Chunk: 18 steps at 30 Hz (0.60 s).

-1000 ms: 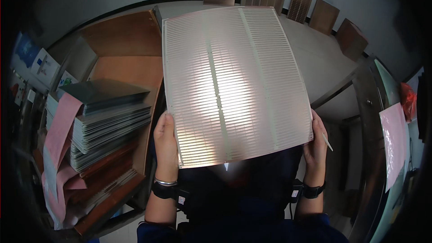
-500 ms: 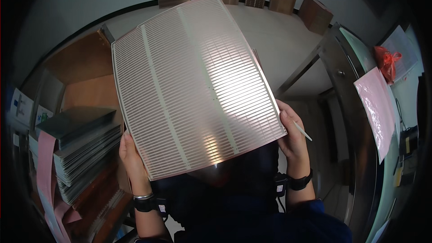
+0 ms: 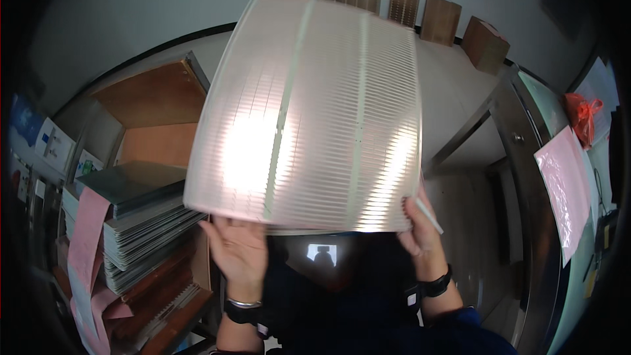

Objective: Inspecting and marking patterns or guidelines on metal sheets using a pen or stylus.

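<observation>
Panel (image 3: 322,131) of ribbed, rectangular, silvery-pink sheet with 2 pale-green strips (image 3: 361,85) is raised mid-view on my remote feed; my right hand (image 3: 422,231) pinches its lower right corner and a slim white stick (image 3: 430,217), while my left hand (image 3: 240,250) spreads palm-up at the lower left edge, fingertips hidden.

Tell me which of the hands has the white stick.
The right hand, gripping the striped panel near its lower right corner: the white stick slants out of its grip. The left hand, palm open at the panel's lower edge, shows none.
</observation>
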Motion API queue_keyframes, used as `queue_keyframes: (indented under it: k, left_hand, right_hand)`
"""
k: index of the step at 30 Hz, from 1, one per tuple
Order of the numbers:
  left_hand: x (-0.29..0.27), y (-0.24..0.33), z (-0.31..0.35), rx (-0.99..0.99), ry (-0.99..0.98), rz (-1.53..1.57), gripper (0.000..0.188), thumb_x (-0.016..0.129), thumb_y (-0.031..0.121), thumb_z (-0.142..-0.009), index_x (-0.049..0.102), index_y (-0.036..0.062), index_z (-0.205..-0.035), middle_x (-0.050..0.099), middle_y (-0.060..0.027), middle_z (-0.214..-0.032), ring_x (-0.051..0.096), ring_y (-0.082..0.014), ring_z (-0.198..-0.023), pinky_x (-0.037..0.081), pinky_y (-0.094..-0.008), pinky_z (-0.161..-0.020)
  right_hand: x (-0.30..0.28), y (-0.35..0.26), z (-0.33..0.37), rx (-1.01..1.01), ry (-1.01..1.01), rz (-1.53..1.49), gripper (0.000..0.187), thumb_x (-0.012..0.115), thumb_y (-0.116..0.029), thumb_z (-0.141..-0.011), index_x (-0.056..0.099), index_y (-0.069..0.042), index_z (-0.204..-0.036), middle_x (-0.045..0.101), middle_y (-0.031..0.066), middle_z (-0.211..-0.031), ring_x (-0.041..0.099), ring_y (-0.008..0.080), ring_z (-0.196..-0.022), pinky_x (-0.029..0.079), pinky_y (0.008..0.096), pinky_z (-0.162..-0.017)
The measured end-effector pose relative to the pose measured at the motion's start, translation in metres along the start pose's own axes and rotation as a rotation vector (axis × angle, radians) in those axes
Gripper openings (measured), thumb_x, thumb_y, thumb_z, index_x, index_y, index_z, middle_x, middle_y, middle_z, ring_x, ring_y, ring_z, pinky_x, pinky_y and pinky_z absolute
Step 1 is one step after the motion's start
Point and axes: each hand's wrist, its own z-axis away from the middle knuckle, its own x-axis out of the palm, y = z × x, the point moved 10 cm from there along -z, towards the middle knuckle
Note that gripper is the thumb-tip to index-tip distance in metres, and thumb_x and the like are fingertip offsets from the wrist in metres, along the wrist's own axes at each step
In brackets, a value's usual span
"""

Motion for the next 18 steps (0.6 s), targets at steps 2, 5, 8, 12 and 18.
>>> queue_keyframes:
  k: [2,5,8,12,18]
  left_hand:
    - [0.023,-0.048,0.016,-0.155,-0.021,0.082,0.052,0.041,0.033,-0.098,0.025,0.0097,-0.142,0.049,-0.0093,-0.13,0.048,-0.0223,-0.118,0.039,-0.0404,-0.101]
    - [0.017,-0.077,0.032,-0.212,0.074,-0.179,0.052,0.047,0.018,-0.096,0.025,0.0085,-0.142,0.048,-0.0106,-0.131,0.049,-0.0216,-0.118,0.04,-0.0383,-0.1]
    - [-0.003,-0.058,0.021,-0.198,0.116,-0.237,0.052,0.044,0.009,-0.095,0.024,0.0068,-0.143,0.05,-0.0103,-0.128,0.051,-0.0194,-0.114,0.041,-0.0345,-0.099]
    - [-0.028,-0.018,0.009,-0.167,0.193,-0.366,0.043,0.039,0.015,-0.099,0.031,0.0011,-0.138,0.051,-0.0114,-0.128,0.053,-0.0191,-0.112,0.044,-0.0319,-0.095]
    - [-0.051,0.001,0.0,-0.105,0.244,-0.528,0.037,0.046,0.02,-0.098,0.048,-0.0032,-0.126,0.06,-0.0097,-0.115,0.059,-0.0141,-0.099,0.048,-0.027,-0.086]
  right_hand:
    - [0.024,0.031,0.008,0.036,-0.06,0.004,0.057,0.056,-0.009,-0.09,0.029,-0.005,-0.141,0.049,0.0124,-0.129,0.048,0.0218,-0.12,0.043,0.036,-0.098]
    - [0.033,0.057,0.019,0.179,-0.177,0.164,0.051,0.056,-0.006,-0.09,0.033,-0.004,-0.137,0.048,0.0121,-0.129,0.048,0.022,-0.118,0.045,0.0362,-0.096]
    - [0.014,-0.024,0.004,-0.268,0.026,0.052,0.039,0.054,-0.011,-0.092,0.043,-0.001,-0.128,0.055,0.0121,-0.121,0.058,0.0222,-0.107,0.052,0.0337,-0.087]
    - [-0.058,-0.123,0.003,-0.489,0.253,0.095,0.044,0.039,-0.022,-0.098,0.035,-0.001,-0.137,0.052,0.018,-0.127,0.052,0.025,-0.118,0.045,0.0389,-0.098]
    - [-0.094,-0.129,0.024,-0.408,0.31,0.255,0.046,0.046,-0.015,-0.096,0.033,0.0,-0.137,0.057,0.0196,-0.119,0.058,0.0226,-0.109,0.05,0.0311,-0.091]
